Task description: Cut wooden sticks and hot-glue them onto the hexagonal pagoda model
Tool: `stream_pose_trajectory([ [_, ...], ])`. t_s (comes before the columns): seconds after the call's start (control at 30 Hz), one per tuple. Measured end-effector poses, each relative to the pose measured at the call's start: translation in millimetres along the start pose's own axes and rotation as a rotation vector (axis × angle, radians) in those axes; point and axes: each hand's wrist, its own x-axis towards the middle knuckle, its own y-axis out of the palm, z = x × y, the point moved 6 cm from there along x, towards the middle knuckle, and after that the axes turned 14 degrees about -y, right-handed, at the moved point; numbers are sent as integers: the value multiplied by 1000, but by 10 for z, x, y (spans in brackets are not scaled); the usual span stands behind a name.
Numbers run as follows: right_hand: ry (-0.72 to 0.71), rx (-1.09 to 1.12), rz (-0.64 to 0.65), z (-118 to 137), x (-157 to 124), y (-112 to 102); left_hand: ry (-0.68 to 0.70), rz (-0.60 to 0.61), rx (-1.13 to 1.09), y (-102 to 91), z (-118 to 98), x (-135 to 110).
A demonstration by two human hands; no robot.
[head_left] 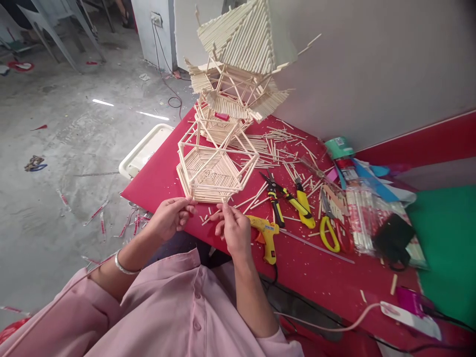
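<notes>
A hexagonal frame of thin wooden sticks (209,174), with a floor of sticks laid in rings, sits at the table's near left corner. At its front left corner my left hand (174,216) pinches the frame between thumb and fingertips. My right hand (235,229) is closed at the front edge, thumb and forefinger pinching a short light stick end; its full length is hidden. Just right of that hand lies a yellow glue gun (268,235). Behind the frame rises a tiered stick model with sloping roofs (241,44).
Loose sticks (277,146) litter the red table (308,270). To the right lie black-and-yellow pliers (275,204), a yellow cutter (304,202), scissors (329,233) and plastic packs of sticks (360,213). A white extension socket (409,320) lies near the front right, with cords.
</notes>
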Motion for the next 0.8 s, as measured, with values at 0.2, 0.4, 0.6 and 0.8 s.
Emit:
stream_pose_trajectory([
  [0.2, 14, 8, -37, -46, 90, 1, -3, 11, -28, 50, 12, 51],
  [0.4, 8, -39, -21, -68, 144, 40, 7, -4, -16, 65, 8, 51],
  [0.6, -9, 44, -45, -86, 158, 78, 5, -2, -13, 90, -12, 41],
  [0.8, -27, 57, -25, -148, 155, 87, 38, 1, -6, 107, -29, 31],
])
